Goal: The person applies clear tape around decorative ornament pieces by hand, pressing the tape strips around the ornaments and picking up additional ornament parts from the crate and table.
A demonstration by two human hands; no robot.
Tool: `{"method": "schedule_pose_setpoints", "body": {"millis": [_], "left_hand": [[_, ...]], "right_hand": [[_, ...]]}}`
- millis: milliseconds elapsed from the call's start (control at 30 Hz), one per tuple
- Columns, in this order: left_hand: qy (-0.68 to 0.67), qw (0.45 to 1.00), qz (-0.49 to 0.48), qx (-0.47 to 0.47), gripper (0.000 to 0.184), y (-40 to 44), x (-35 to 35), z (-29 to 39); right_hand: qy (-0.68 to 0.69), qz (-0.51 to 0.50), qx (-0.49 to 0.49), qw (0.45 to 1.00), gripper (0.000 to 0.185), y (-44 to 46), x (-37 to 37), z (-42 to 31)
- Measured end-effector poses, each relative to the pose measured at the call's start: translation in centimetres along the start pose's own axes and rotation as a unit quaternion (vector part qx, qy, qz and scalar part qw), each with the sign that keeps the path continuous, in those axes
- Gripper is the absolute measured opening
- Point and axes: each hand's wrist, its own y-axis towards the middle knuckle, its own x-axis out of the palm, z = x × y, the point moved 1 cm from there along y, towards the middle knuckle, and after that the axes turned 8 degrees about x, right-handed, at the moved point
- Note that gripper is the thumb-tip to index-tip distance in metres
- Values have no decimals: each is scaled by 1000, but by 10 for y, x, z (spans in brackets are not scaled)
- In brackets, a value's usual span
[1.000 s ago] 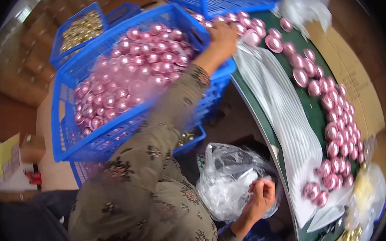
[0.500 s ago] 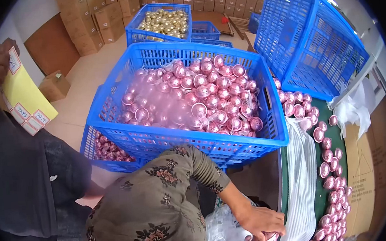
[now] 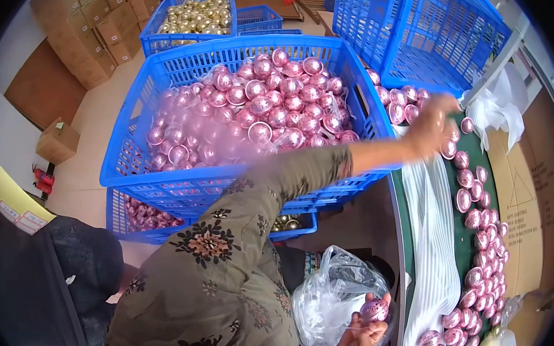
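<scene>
My left hand [image 3: 431, 128], at the end of a floral sleeve [image 3: 309, 173], reaches over the far end of the green-topped table [image 3: 465, 249]. Motion smears its fingers, and whether they hold anything cannot be made out. Close by lie loose shiny pink baubles [image 3: 465, 178], spread along the table. Low in the view, my right hand [image 3: 360, 341] has its fingers curled around one pink bauble [image 3: 374, 310]. Just behind that hand sits a clear plastic bag [image 3: 334, 276]. Between the hands, a white striped wrapping sheet [image 3: 431, 226] runs along the table's near side.
A large blue crate [image 3: 244, 170] heaped with pink baubles stands ahead, above another crate. Gold baubles [image 3: 196, 17] fill a crate behind. An empty crate [image 3: 421, 25] leans at right. A dark-clothed person [image 3: 32, 290] at left holds a yellow card [image 3: 7, 194]. Cartons [image 3: 106, 30] line the wall.
My left hand has left the bauble at my right hand and swung forward and right over the table. The bauble in my right hand is now uncovered. The view has shifted somewhat.
</scene>
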Motion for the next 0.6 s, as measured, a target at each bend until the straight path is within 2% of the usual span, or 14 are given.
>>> {"method": "schedule_pose_setpoints", "body": {"millis": [33, 67, 100, 167, 233, 300, 400, 500, 533, 567, 600], "left_hand": [[105, 991, 82, 17, 37, 15, -7, -50], [191, 977, 88, 26, 40, 28, -29, -86], [256, 961, 71, -71, 44, 35, -53, -100], [368, 916, -14, -160, 48, 31, -105, -133], [421, 882, -121, -174, 58, 3, -150, -170], [530, 768, -328, -147, 67, -43, -197, -183], [536, 690, -453, -177, 67, -46, -233, -169], [490, 677, -445, -323, 67, -26, -264, -166], [527, 641, -459, -317, 60, -24, -273, -164], [555, 649, -455, -253, 60, -29, -286, -155], [531, 661, -465, -252, 60, -38, -311, -164]], "right_hand": [[9, 1, 3, 1000, 21, -3, -1, 1], [17, 0, 5, 1000, 21, -3, -1, 3], [27, -2, 6, 1000, 21, -3, 0, 4], [12, 19, 13, 1000, 21, -3, 3, 3], [-2, 23, 11, 1000, 22, 0, 1, 5], [-11, 23, 18, 1000, 21, 3, 2, 6], [-24, 31, 17, 999, 21, 9, 7, 6], [-41, 30, 16, 999, 20, 3, 8, 1], [-41, 26, 12, 999, 20, 2, 6, 1], [-35, 30, 11, 999, 20, 1, 5, 3], [-31, 35, 11, 999, 20, -1, 3, 2]]}}
